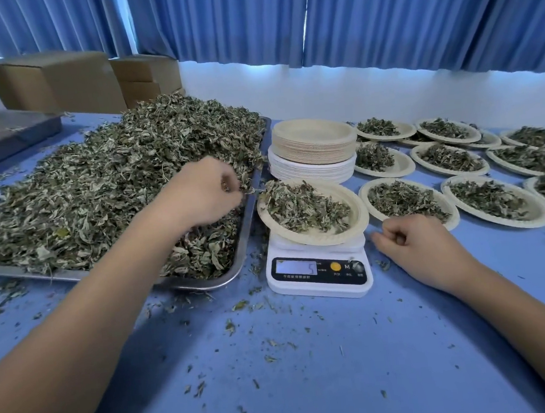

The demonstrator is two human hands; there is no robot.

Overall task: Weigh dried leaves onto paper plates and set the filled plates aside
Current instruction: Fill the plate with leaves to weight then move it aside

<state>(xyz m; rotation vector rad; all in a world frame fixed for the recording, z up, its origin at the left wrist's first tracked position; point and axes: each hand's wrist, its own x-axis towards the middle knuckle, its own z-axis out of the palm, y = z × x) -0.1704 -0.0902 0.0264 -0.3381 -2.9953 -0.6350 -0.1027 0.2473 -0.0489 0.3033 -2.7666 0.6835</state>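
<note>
Head view: left hand (203, 192) fingers pinch dried leaves (106, 186) above the steel tray (246, 221); right hand (411, 244) rests clenched, empty, on the worktop. Paper plate (356, 214) on scale (319, 274) likely light, flexible; support it at opposite rims.

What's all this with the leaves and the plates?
A person is portioning dried leaves by weight. The left hand is pinching leaves from the big heap on a metal tray. Beside it, a paper plate already holding leaves sits on a small white scale. The right hand rests closed on the blue table. Filled plates are spread out to the right, behind a stack of empty ones.
</note>
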